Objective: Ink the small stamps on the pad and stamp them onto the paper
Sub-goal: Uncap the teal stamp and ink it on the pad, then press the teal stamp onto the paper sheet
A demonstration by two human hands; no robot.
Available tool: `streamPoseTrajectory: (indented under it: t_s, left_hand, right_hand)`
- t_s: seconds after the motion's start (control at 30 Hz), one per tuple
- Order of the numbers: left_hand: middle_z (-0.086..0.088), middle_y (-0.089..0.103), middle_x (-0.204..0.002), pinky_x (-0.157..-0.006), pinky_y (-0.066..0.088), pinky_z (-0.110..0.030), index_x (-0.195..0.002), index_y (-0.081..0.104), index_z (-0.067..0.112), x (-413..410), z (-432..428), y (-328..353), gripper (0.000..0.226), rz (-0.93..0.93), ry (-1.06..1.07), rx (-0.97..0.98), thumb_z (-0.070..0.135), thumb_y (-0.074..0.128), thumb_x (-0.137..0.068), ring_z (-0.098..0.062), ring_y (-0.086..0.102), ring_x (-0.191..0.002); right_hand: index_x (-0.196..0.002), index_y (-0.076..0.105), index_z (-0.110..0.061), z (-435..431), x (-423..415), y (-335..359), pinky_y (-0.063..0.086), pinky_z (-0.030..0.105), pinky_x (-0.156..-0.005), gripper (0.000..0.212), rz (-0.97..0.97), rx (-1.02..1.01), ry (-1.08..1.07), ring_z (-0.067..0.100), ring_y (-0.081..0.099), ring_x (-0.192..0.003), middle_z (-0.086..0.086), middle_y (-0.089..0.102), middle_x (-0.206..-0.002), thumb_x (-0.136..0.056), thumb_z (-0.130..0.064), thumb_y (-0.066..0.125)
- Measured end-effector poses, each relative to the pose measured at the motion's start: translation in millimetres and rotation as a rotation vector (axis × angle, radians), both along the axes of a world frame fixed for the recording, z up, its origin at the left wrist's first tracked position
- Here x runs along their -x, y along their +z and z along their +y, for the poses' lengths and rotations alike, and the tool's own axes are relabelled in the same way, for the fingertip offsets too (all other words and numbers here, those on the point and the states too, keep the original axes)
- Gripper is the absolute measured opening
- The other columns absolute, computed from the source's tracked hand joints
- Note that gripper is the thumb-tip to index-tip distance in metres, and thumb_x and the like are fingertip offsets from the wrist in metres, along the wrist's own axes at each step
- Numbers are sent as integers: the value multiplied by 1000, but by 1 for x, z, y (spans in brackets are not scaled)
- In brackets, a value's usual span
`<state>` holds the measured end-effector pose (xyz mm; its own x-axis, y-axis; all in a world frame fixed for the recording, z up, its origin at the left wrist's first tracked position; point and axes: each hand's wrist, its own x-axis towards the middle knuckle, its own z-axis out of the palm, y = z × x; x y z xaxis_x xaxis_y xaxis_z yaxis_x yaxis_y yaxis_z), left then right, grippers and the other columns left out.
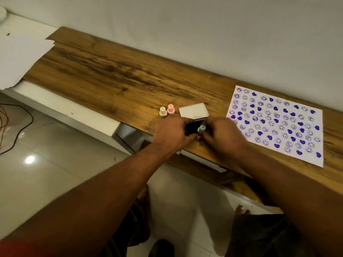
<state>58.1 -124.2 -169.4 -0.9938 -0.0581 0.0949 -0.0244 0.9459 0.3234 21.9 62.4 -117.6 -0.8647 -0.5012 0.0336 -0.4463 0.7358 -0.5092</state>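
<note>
- Reaching in low with both bare forearms, dark shorts and bare feet on the tiled floor beneath.
- Steadying the ink pad [191, 127] with the left hand [172, 133], fingers curled round its left side, right at the near edge of the bench [111, 71], about midway along.
- Pinching the teal stamp [201, 128] in the right hand [220, 134], upright over the dark purple pad surface.
- Inking, by the look of it: loading the teal stamp for another print.
- Next up, probably: lifting straight off, carrying right to the paper [274, 125] near the bench's right end, hunting for a bare gap among crowded smileys and hearts, pressing down square.
- Leaving the cream stamp [163, 111] and pink stamp [170, 109] standing side by side, just left of the pad's white lid [194, 112], behind the hands.
- Cannot confirm contact between stamp face and ink: hidden under fingers, design likewise.
- Losing most of the pad beneath both hands, and the paper's near-left corner behind the right one.
</note>
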Motion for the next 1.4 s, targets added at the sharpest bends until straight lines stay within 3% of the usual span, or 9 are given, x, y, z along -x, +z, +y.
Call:
streamPoseTrajectory:
  t_s: [0.13,0.3,0.43,0.67,0.83,0.9,1.0,1.23,1.4]
  left_hand:
    - [3,78,-102,-69,49,-29,-131,72,36,2,-1,0,56,-13,-12,-50,67,71,-84,-19,71,-91]
    - [3,78,-111,-75,55,-32,-137,68,37,0,2,-1,62,-7,-5,-31,68,72,-84,-19,71,-97]
    - [2,78,-114,-75,56,-33,-140,66,36,-2,3,-2,63,10,4,-17,66,72,-85,-19,71,-99]
    - [5,77,-101,-56,32,-25,-133,69,42,-1,7,8,63,-11,17,45,74,72,-79,-16,70,-89]
    - [7,77,-101,-51,23,-19,-132,69,43,0,13,15,67,13,0,83,82,67,-78,-12,60,-77]
    - [4,78,-113,-55,34,-19,-137,66,39,4,21,17,71,61,-40,87,78,69,-79,-16,68,-90]
    - [0,76,-121,-74,54,-33,-140,65,33,11,43,25,79,131,-107,64,81,68,-78,-23,69,-111]
    - [9,73,-103,-77,44,-31,-137,67,34,28,136,29,70,199,-296,-34,79,63,-84,-19,63,-108]
    - [7,69,-123,-95,47,-40,-140,65,34,37,207,13,70,115,-447,-99,74,66,-83,-20,59,-119]
  right_hand:
    - [-114,74,-17,-9,9,-25,42,31,-68,25,-5,-187,-50,30,70,-91,11,75,-102,-94,-31,68]
    - [-114,73,-18,-17,19,-30,38,28,-67,23,-48,-223,-99,23,65,-84,10,74,-102,-93,-28,72]
    - [-114,72,-15,-8,6,-33,38,27,-70,22,25,-133,-82,28,70,-92,10,76,-105,-96,-27,70]
    - [-122,71,-18,0,1,-35,44,25,-75,29,-47,-26,-105,21,71,-98,5,77,-111,-97,-31,71]
    - [-119,75,-18,23,4,-8,52,18,-74,33,-102,309,-286,8,69,-89,-5,76,-100,-93,-38,77]
    - [-117,75,-20,47,4,7,56,23,-71,32,-72,369,-352,7,70,-86,-7,76,-95,-93,-40,77]
    - [-114,76,-22,94,5,22,57,24,-73,27,-47,371,-428,6,71,-87,-9,76,-95,-93,-39,77]
    - [-113,78,-16,208,-2,23,59,29,-71,27,2,343,-651,11,73,-80,-4,78,-92,-94,-34,76]
    - [-107,77,-22,262,-15,8,50,25,-56,21,1,206,-673,10,68,-68,-8,74,-81,-90,-35,78]
